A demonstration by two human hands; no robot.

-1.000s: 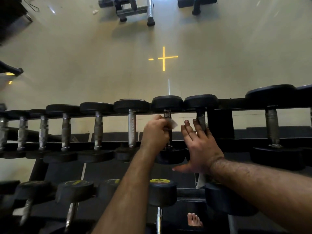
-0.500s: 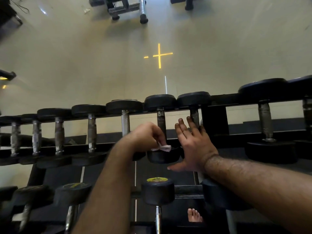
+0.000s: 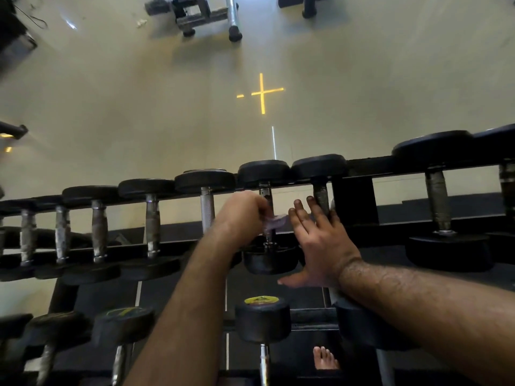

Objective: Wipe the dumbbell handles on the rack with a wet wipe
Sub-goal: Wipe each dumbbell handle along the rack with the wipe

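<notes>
Wipe [image 3: 276,220] crumpled, pale, wrapped round metal handle [image 3: 267,192]; left hand [image 3: 242,218] grips it.

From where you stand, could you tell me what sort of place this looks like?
Most likely a gym's weights area. A black rack holds rows of dumbbells with metal handles, and across the floor stands the frame of a bench or machine.

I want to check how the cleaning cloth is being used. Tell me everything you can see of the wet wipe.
The small pale, crumpled wet wipe looks like thin, soft cloth with a faint lilac tint. It is bunched around the middle of the metal handle of the black dumbbell on the upper rack rail. The left hand grips it with curled fingers; a loose flap pokes out rightward toward the right hand's fingers; whether it touches them is unclear.
</notes>
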